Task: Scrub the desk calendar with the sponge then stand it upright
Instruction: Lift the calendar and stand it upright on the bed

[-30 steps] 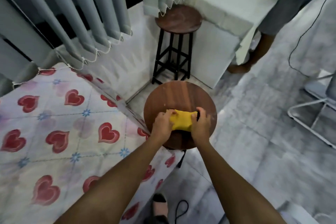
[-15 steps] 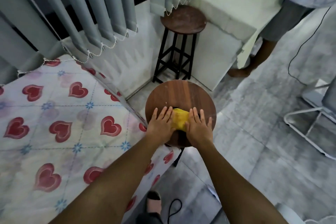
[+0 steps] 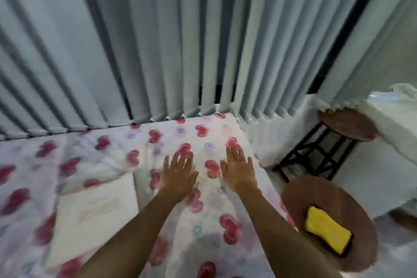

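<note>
A white desk calendar (image 3: 94, 212) lies flat on the heart-patterned bed (image 3: 216, 228) at the lower left. The yellow sponge (image 3: 327, 231) with a dark underside rests alone on the round wooden stool (image 3: 300, 196) at the lower right. My left hand (image 3: 178, 175) and my right hand (image 3: 239, 170) are spread flat over the bed cover, fingers apart, holding nothing. Both hands are to the right of the calendar and left of the stool. The frame is motion-blurred.
Grey vertical blinds (image 3: 180, 40) hang behind the bed. A second wooden stool (image 3: 345, 125) with black legs stands at the right, beside a white counter (image 3: 397, 124). Someone's foot (image 3: 404, 219) shows at the right edge.
My hands have left the sponge on the stool and moved left over the bed. The view swung left, bringing the calendar into sight.
</note>
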Demonstrator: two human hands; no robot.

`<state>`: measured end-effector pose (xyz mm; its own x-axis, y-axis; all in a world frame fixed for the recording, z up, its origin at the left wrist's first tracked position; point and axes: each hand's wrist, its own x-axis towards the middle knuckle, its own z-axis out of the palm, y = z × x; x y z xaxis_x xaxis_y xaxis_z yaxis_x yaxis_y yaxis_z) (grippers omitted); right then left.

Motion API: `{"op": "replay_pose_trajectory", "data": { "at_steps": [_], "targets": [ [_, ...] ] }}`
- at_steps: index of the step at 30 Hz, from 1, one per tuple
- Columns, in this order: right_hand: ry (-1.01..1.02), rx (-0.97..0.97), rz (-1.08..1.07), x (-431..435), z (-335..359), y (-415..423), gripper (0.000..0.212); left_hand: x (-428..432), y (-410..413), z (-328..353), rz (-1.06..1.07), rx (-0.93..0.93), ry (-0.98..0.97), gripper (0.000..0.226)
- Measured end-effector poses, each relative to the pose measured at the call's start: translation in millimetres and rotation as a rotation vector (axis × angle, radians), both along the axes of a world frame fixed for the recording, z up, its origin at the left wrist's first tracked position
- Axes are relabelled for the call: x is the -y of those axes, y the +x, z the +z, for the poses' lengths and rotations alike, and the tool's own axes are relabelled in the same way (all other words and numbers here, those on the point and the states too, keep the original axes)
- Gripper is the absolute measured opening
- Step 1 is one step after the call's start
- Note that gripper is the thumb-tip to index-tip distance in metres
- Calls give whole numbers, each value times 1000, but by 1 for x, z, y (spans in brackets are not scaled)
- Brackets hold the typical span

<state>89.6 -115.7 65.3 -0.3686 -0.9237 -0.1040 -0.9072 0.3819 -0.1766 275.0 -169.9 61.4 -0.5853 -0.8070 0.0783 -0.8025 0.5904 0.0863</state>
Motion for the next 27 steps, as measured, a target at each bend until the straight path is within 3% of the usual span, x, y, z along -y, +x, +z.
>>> {"op": "replay_pose_trajectory", "data": {
  "at_steps": [3,7,11,16,22,27],
  "targets": [
    [-55,8,158,28,-5,87,57,2,93,-2,190,-36,-18,54],
    [-14,41,338,39,-25,185,55,-12,195,-25,443,-20,98,60],
    [7,33,390,35,-43,239,57,-29,255,-48,545,47,185,59],
    [96,107,272,29,-52,269,56,-30,277,-53,643,-131,298,57],
    [11,430,-72,43,-39,277,52,2,279,-47,830,-362,395,44],
    [67,440,-143,56,-29,271,35,17,279,-35,955,-435,478,41]
  ]
}}
